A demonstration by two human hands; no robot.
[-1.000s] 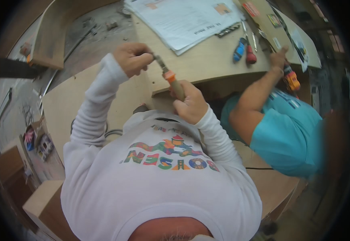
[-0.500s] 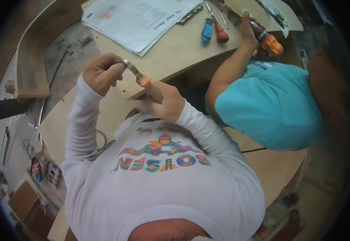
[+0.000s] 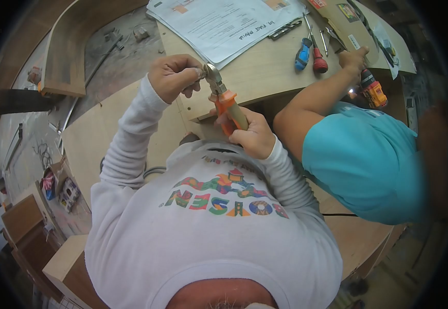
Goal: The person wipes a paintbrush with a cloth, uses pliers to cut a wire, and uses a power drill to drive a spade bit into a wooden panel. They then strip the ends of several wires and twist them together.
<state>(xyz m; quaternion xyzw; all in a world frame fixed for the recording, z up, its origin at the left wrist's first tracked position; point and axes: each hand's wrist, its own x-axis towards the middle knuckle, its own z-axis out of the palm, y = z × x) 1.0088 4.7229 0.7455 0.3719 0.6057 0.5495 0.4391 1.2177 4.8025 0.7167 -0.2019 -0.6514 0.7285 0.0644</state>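
My right hand point(image 3: 255, 135) is wrapped round the orange-and-tan handles of a pair of pliers point(image 3: 227, 105), which are spread apart. The metal jaws point up and away from me, over the light wooden table point(image 3: 193, 98). My left hand point(image 3: 175, 77) is closed, thumb and forefinger pinched right beside the jaws. Whatever it pinches is too small to make out. Both hands are above the table's near edge, in front of my white shirt.
Papers point(image 3: 229, 26), a blue-handled tool point(image 3: 302, 54) and a red-handled screwdriver point(image 3: 320, 63) lie on the table. At the right, a co-worker in a turquoise shirt point(image 3: 363, 159) reaches out beside a yellow-and-red drill point(image 3: 374, 92). A curved wooden piece point(image 3: 64, 62) stands at the left.
The pliers have turned and their handles now show spread apart. My hands appear further right as the view has shifted. The co-worker's hand is lower, and a small light shows by the drill.
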